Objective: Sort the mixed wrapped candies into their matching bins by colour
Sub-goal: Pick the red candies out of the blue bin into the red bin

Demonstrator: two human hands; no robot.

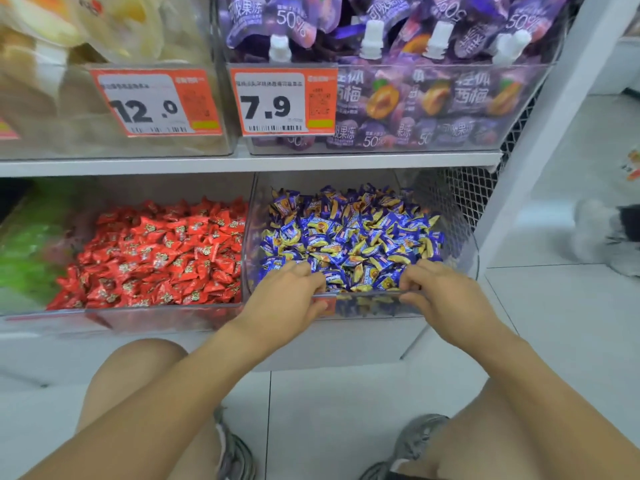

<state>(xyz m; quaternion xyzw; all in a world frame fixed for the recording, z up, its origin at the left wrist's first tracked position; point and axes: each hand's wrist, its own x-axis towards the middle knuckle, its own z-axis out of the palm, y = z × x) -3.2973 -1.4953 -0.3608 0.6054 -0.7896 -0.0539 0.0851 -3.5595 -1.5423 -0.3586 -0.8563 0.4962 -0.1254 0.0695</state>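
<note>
1. The blue bin, a clear tub on the lower shelf, is kept beside its red neighbour so colours stay apart.
2. The red candies lie left of the blue bin.
3. The blue candies fill it.
4. The left hand and right hand are hooked over its front rim, fingers curled into the candies, seemingly to rake for strays; whether anything is pinched cannot be told.

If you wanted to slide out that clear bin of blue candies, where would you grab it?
By the front lip of the clear bin, from the front: it is the only open edge, and both the left hand and right hand curl over it.
</note>
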